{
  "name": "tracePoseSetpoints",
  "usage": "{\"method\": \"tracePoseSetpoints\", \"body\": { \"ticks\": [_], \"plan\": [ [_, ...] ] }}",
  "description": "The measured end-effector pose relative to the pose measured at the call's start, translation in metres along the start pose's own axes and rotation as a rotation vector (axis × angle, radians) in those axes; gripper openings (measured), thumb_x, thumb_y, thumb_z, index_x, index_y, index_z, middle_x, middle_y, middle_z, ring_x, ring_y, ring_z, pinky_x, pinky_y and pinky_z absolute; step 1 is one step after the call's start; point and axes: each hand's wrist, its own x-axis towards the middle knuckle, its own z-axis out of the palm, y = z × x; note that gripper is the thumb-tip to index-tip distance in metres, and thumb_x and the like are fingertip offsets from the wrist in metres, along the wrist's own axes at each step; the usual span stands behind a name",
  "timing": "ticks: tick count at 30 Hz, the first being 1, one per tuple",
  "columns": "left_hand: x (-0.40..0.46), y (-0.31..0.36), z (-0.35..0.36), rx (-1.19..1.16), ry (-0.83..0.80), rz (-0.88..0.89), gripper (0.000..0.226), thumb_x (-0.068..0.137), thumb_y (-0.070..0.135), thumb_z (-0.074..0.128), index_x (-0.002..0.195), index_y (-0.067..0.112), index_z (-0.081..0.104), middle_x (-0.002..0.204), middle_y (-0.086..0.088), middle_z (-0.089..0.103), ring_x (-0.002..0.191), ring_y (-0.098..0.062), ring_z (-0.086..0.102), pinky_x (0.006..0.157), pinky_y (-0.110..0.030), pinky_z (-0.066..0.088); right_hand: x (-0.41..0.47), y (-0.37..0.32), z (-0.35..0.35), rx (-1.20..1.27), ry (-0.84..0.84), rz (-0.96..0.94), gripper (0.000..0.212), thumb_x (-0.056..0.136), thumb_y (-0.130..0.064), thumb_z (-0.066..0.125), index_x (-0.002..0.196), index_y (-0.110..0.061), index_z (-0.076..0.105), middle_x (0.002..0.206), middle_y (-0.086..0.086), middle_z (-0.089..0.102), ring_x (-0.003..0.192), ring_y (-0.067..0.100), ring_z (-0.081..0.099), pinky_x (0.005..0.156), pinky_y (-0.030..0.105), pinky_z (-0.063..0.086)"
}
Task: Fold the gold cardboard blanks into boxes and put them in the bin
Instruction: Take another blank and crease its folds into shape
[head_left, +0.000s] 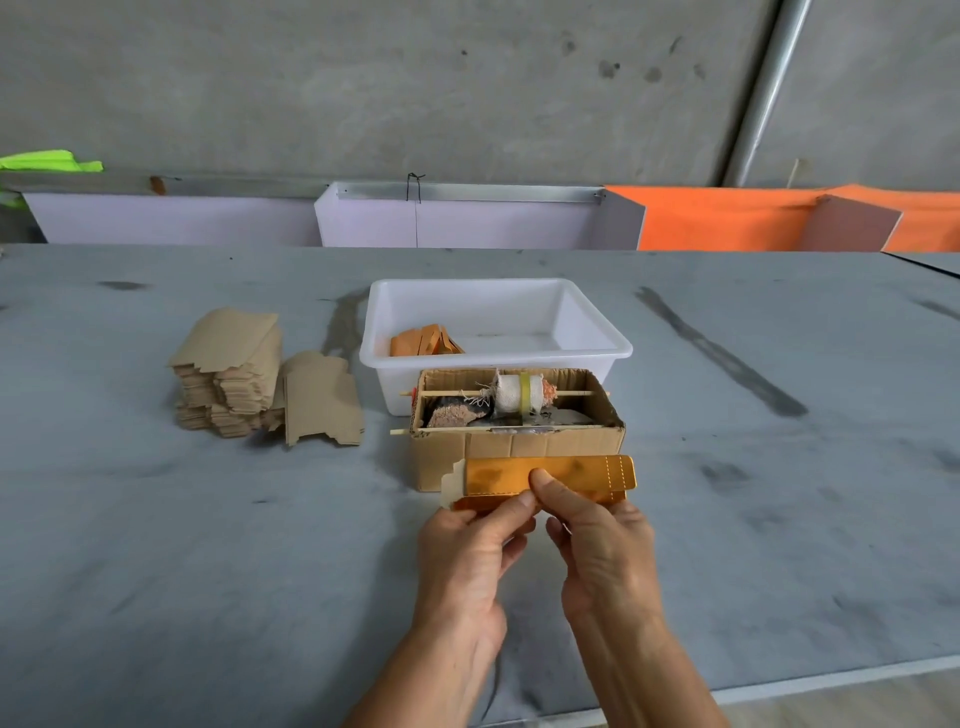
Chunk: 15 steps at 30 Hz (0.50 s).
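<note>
A long gold cardboard blank (571, 475) is held crosswise above the table, partly folded along its length, with a pale tab at its left end. My left hand (470, 556) pinches its lower edge left of the middle. My right hand (597, 540) pinches it near the middle, thumb on the gold face. The white plastic bin (592, 327) stands behind, with a few folded gold boxes (423, 340) in its front left corner. A stack of flat blanks (228, 374), brown side up, lies to the left, with more blanks (319, 397) leaning beside it.
An open brown cardboard box (519, 452) stands between my hands and the bin; it holds a cloth-wrapped roller on a wooden stick (511, 393). White and orange panels (727, 218) line the grey table's far edge. The table's near edge runs at the lower right.
</note>
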Motion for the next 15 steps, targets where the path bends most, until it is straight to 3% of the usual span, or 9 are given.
{"method": "tracePoseSetpoints", "body": {
  "ticks": [2,7,11,15],
  "plan": [
    [-0.001,0.001,0.000,-0.010,-0.004,-0.023,0.014,0.073,0.001,0.074,0.085,0.005,0.068,0.069,-0.006,0.071,0.069,-0.019,0.066,0.067,-0.029,0.050,0.001,0.000,0.001,-0.022,0.012,-0.010,0.020,0.070,0.001,0.076,0.067,-0.015,0.065,0.061,-0.004,0.069,0.059,0.008,0.060,0.063,0.025,0.041],
    [0.000,0.008,-0.002,-0.052,-0.003,-0.049,0.006,0.081,0.009,0.067,0.086,0.006,0.065,0.070,-0.009,0.072,0.059,-0.015,0.068,0.061,-0.028,0.049,0.005,-0.007,-0.005,-0.032,-0.024,0.076,0.007,0.082,-0.017,0.070,0.079,-0.012,0.066,0.068,0.002,0.072,0.073,0.017,0.067,0.071,0.030,0.046],
    [0.003,0.013,-0.007,-0.046,0.019,-0.034,0.014,0.087,0.020,0.064,0.091,0.007,0.064,0.071,-0.012,0.072,0.057,-0.017,0.068,0.059,-0.028,0.050,0.009,-0.016,-0.009,-0.061,0.029,0.085,0.017,0.093,-0.023,0.058,0.082,-0.011,0.064,0.062,0.001,0.071,0.070,0.016,0.068,0.069,0.031,0.048],
    [0.006,0.022,-0.014,0.003,0.027,0.027,0.007,0.079,0.004,0.070,0.078,0.010,0.067,0.059,-0.002,0.064,0.051,-0.012,0.055,0.049,-0.022,0.050,0.014,-0.026,-0.004,-0.076,0.077,0.089,0.016,0.092,-0.018,0.060,0.078,-0.009,0.059,0.052,0.001,0.067,0.056,0.014,0.067,0.067,0.030,0.049]
  ]
}}
